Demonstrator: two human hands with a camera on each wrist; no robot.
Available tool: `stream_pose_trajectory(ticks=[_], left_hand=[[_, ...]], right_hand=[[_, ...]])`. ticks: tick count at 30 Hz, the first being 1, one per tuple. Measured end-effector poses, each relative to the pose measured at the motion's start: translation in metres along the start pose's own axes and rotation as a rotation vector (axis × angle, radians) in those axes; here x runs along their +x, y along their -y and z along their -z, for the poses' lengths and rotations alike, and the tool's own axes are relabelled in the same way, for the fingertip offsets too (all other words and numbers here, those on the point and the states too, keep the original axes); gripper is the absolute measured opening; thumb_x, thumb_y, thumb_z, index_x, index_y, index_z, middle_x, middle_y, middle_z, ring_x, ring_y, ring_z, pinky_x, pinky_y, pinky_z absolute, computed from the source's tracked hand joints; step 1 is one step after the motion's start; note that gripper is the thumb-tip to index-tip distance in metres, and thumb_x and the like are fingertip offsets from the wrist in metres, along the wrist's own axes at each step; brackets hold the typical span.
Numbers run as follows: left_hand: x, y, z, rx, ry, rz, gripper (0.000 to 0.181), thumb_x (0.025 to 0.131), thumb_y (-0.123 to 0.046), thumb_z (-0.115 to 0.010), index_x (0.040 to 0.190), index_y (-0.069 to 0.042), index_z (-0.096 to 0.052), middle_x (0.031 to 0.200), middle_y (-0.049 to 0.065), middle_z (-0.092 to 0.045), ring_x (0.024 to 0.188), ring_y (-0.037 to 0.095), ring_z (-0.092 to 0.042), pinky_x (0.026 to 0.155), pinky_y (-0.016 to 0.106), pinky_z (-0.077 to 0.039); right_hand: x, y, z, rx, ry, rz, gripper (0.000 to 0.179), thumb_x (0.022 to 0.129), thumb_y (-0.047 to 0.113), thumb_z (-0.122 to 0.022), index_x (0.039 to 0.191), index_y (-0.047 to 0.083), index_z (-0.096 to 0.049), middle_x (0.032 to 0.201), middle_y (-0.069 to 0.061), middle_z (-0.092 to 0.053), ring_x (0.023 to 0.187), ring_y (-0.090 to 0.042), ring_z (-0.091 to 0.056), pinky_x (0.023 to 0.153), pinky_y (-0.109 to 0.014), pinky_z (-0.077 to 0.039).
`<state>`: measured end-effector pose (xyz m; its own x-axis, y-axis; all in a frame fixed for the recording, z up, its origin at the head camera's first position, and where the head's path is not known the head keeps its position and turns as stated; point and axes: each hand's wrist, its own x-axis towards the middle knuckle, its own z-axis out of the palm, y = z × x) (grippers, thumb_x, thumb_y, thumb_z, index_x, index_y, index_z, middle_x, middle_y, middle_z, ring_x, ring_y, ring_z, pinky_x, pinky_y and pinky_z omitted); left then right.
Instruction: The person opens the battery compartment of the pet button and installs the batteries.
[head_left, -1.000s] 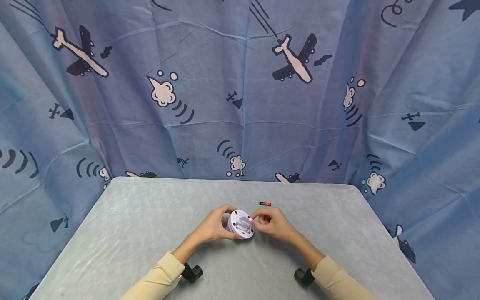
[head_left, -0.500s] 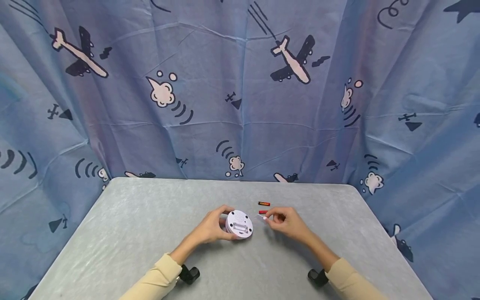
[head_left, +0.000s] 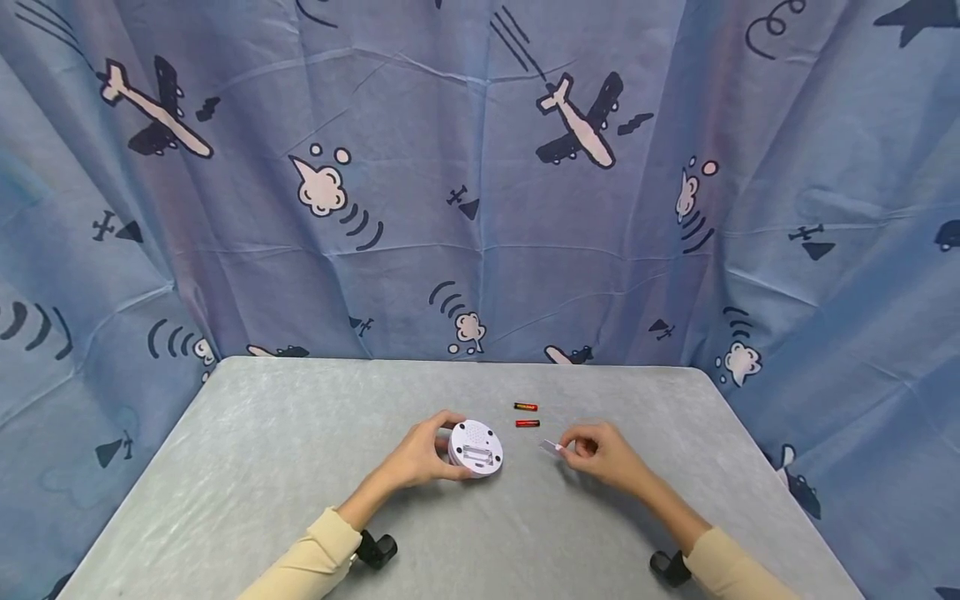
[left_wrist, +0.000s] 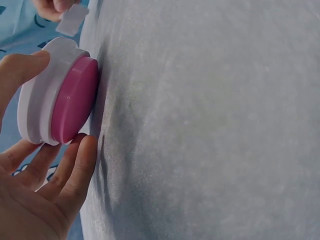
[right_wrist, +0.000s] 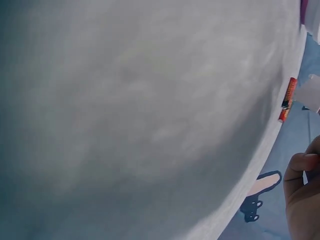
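Observation:
My left hand (head_left: 426, 452) holds a round white device (head_left: 471, 434) by its rim, thumb on the near side and fingers on the far side. Its underside faces up, showing dark feet and an uncovered battery compartment (head_left: 478, 455). In the left wrist view, the device's other side is a pink dome (left_wrist: 77, 100) turned toward the table. Right of it, my right hand (head_left: 606, 457) pinches a small thin white battery cover (head_left: 550, 447) above the table. Two red-and-black batteries (head_left: 527, 423) lie on the table beyond the hands, side by side and apart.
The grey-white table (head_left: 315, 417) extends around both hands. A blue curtain (head_left: 405, 208) with airplane prints hangs behind its far edge. Dark wrist cameras (head_left: 377, 550) sit at both wrists, below yellowish sleeves (head_left: 318, 550).
My right hand has drawn the battery cover off the device and moved right and nearer with it. The second battery has come into sight. The left hand still holds the device, nearly unmoved.

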<state>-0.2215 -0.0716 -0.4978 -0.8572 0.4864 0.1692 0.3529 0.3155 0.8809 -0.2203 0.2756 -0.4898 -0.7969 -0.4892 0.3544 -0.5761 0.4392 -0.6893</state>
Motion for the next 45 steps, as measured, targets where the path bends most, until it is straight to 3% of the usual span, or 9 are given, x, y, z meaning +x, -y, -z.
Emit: stream_pose_trajectory(ticks=[7,14,19,25,34,45], left_hand=[[0.000,0.000,0.001,0.003,-0.002,0.007,0.076,0.071,-0.010,-0.094,0.135,0.002,-0.055,0.125,0.012,-0.062,0.096,0.020,-0.069,0.083,0.038,-0.054],[0.000,0.000,0.001,0.002,-0.001,0.011,0.075,0.071,-0.010,-0.094,0.134,0.001,-0.055,0.124,0.012,-0.063,0.095,0.018,-0.069,0.082,0.037,-0.054],[0.000,0.001,0.001,0.003,-0.001,0.011,0.075,0.071,-0.010,-0.094,0.133,0.001,-0.055,0.122,0.012,-0.063,0.094,0.018,-0.070,0.081,0.036,-0.055],[-0.001,0.002,0.002,0.005,-0.003,0.012,0.074,0.071,-0.011,-0.094,0.132,0.002,-0.056,0.120,0.013,-0.063,0.093,0.020,-0.070,0.080,0.037,-0.055],[-0.002,0.002,0.004,-0.015,-0.005,-0.013,0.074,0.070,-0.008,-0.094,0.131,0.004,-0.055,0.118,0.015,-0.064,0.091,0.023,-0.070,0.079,0.041,-0.055],[-0.004,0.002,0.004,-0.031,-0.007,0.010,0.074,0.069,-0.006,-0.094,0.131,0.004,-0.055,0.119,0.016,-0.062,0.091,0.022,-0.070,0.078,0.042,-0.055]], right_hand=[[-0.008,-0.007,0.003,-0.046,0.046,-0.022,0.014,0.086,-0.001,-0.078,0.089,0.011,-0.074,0.064,0.015,-0.047,0.056,0.000,-0.042,0.047,-0.021,-0.037],[-0.013,-0.006,0.004,-0.032,0.179,-0.035,0.013,0.087,0.000,-0.077,0.088,0.013,-0.073,0.062,0.017,-0.046,0.054,0.003,-0.040,0.048,-0.019,-0.035],[-0.014,0.000,0.004,0.010,0.245,-0.033,0.009,0.088,0.011,-0.081,0.092,0.011,-0.073,0.064,0.016,-0.047,0.056,0.002,-0.041,0.049,-0.018,-0.035],[-0.015,-0.002,0.008,0.068,0.179,-0.100,0.033,0.085,0.020,-0.086,0.110,0.005,-0.071,0.073,0.000,-0.053,0.063,-0.007,-0.045,0.053,-0.024,-0.038],[-0.003,-0.009,0.006,-0.045,0.127,-0.183,0.067,0.080,0.036,-0.089,0.134,0.009,-0.062,0.090,-0.010,-0.054,0.067,-0.015,-0.047,0.059,-0.027,-0.041],[0.023,-0.029,0.006,-0.038,0.067,-0.192,0.062,0.082,0.025,-0.088,0.134,0.003,-0.061,0.090,-0.015,-0.053,0.067,-0.017,-0.045,0.059,-0.028,-0.039]])
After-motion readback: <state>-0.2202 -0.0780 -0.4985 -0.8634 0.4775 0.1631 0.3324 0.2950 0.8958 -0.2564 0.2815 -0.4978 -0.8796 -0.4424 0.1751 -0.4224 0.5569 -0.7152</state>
